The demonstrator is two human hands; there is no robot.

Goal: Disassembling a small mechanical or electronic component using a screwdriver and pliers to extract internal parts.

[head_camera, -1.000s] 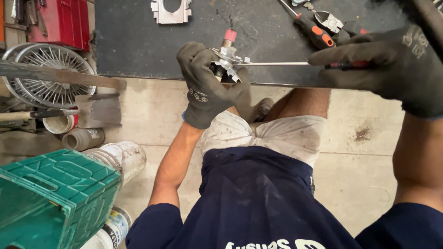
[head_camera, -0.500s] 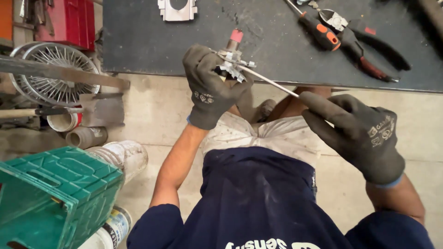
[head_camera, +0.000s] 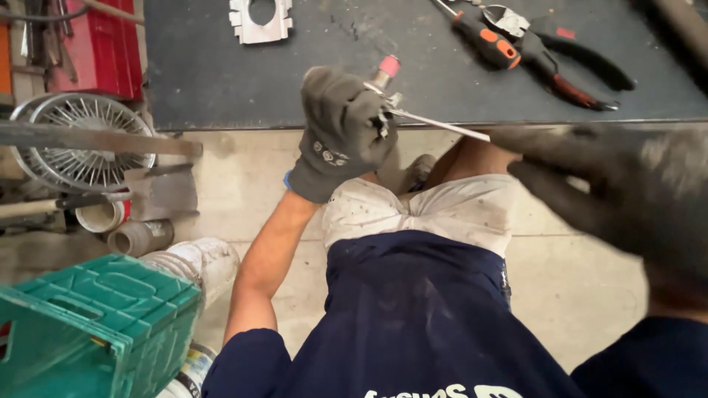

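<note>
Head view: left hand (head_camera: 343,133) grips a metal fitting (head_camera: 385,96) over dark workbench (head_camera: 221,74); right hand's (head_camera: 619,191) grip unclear.

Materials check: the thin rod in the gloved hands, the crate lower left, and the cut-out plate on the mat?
Thin rod: looks like bare metal, bright silvery glint along its length.
Crate: likely moulded plastic, matte green, ribbed lattice walls.
Cut-out plate: seemingly sheet metal, pale grey, flat with crisp notched edges and a round hole.

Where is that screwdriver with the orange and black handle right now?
In the head view, the screwdriver lies on the dark mat at the upper right, right beside the pliers, beyond the thin metal rod the left hand holds.
</note>
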